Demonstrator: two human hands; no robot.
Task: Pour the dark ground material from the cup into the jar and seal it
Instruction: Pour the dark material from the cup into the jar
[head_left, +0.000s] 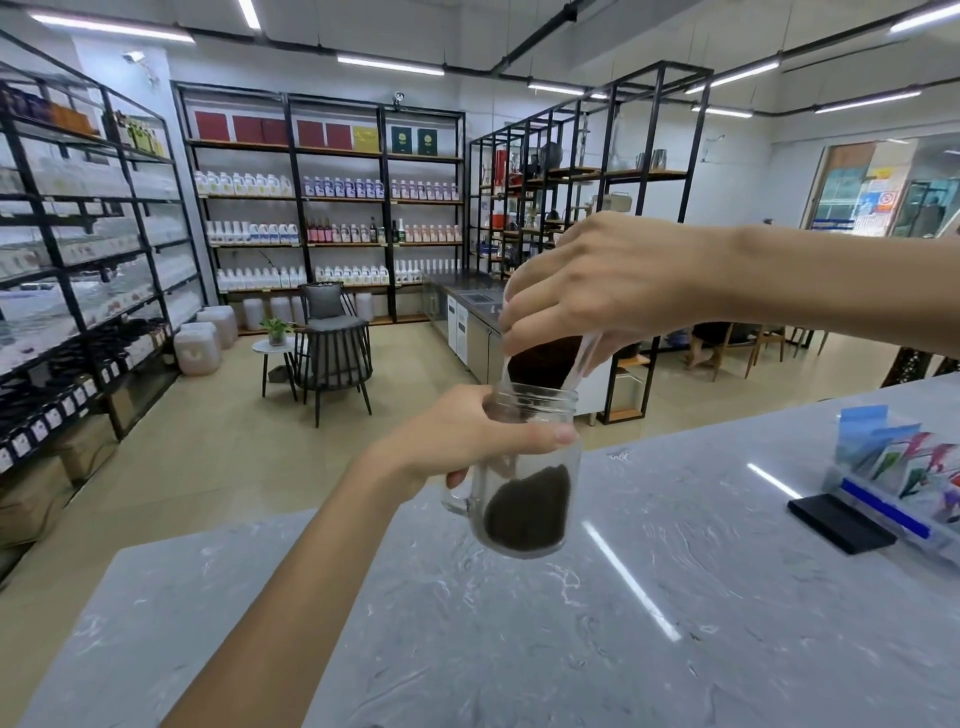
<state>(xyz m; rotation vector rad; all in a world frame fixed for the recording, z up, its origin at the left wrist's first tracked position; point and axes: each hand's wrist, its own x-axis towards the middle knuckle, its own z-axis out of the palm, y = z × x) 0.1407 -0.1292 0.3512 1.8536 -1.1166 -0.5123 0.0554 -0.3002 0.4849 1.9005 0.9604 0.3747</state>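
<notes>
My left hand (470, 434) grips a clear glass jar (535, 467) with a side handle, held tilted in the air above the grey marble counter (571, 623). A heap of dark ground material (527, 512) lies against the jar's lower side. My right hand (608, 283) holds a clear plastic cup (550, 358) tipped mouth-down, its rim touching the jar's open mouth. Dark ground material fills the cup's lower part near the rim. My fingers hide most of the cup's upper body. No lid is in view.
A clear organiser box with coloured sachets (904, 478) stands at the counter's right, a black flat object (841, 522) beside it. Beyond the counter are a chair and small table (322, 353), shelving with bottles (332, 234) and a steel work unit (467, 312).
</notes>
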